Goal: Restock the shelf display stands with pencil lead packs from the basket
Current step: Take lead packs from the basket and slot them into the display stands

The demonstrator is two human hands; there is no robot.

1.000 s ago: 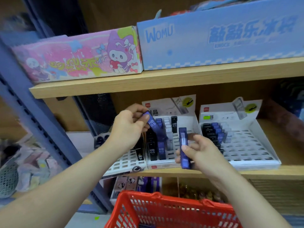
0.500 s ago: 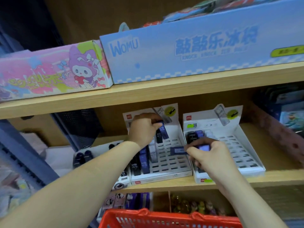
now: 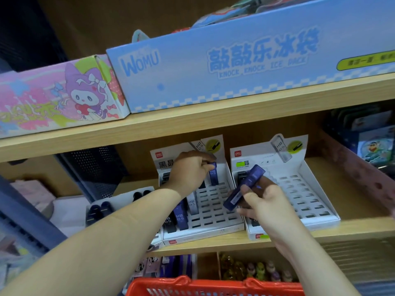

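Two white slotted display stands sit side by side on the middle shelf. At the back row of the left stand (image 3: 215, 212), my left hand (image 3: 190, 170) pinches the top of an upright blue lead pack (image 3: 213, 175). More blue, black and clear packs stand in that stand's left columns. My right hand (image 3: 263, 201) grips another blue lead pack (image 3: 243, 188), tilted, in front of the right stand (image 3: 299, 193), which has a few packs at its back left. The red basket (image 3: 213, 287) shows its rim at the bottom.
A third stand (image 3: 111, 206) with dark packs sits further left. The upper shelf board (image 3: 192, 120) carries a pink cartoon box (image 3: 59, 97) and a long blue WOMU box (image 3: 235, 65). Small figures (image 3: 256, 268) fill the shelf below. A pinkish bin (image 3: 359, 171) stands at right.
My left hand has set its blue pack upright in the left stand's back row. My right hand has lifted its pack, which now points up and right. The view has tilted up.
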